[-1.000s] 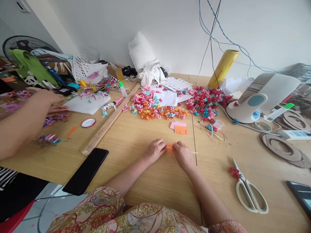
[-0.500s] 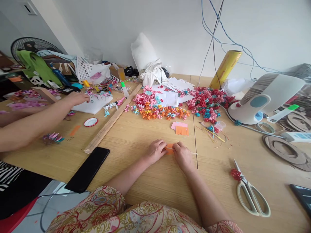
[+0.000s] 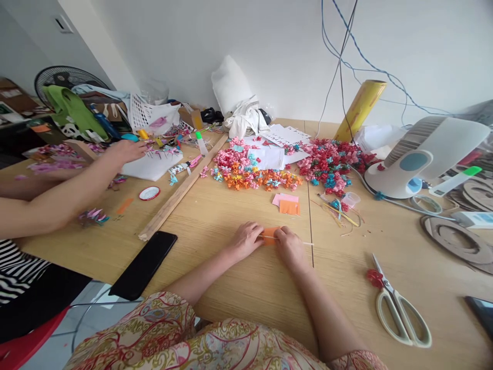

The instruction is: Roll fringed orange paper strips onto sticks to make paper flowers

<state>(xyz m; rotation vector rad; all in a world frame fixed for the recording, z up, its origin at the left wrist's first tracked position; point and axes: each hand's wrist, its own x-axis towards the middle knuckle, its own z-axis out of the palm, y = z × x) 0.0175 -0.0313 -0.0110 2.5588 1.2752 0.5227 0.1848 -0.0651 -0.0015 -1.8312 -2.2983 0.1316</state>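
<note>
In the head view a small orange paper piece [image 3: 271, 235] lies between my two hands at the middle of the table. A thin white stick [image 3: 308, 243] runs across it and pokes out to the right. My left hand [image 3: 246, 240] pinches the left end of the paper and stick, its fingers curled. Closed over the right end is my right hand [image 3: 289, 247], which covers part of the stick. Beyond my hands an orange paper piece with a slit edge [image 3: 289, 207] overlaps a pink paper piece [image 3: 284, 198].
Scissors [image 3: 396, 303] lie at the right, a black phone [image 3: 144, 264] at the left. A wooden bar [image 3: 181, 192] slants across the table. Behind are heaps of small flowers [image 3: 262, 177] and a white fan [image 3: 419, 159]. A co-worker's arm [image 3: 88, 180] reaches in from the left.
The view has shifted slightly. My hands keep their hold on the orange paper and stick, and a bit more of the paper shows. The co-worker's hand has moved a little.
</note>
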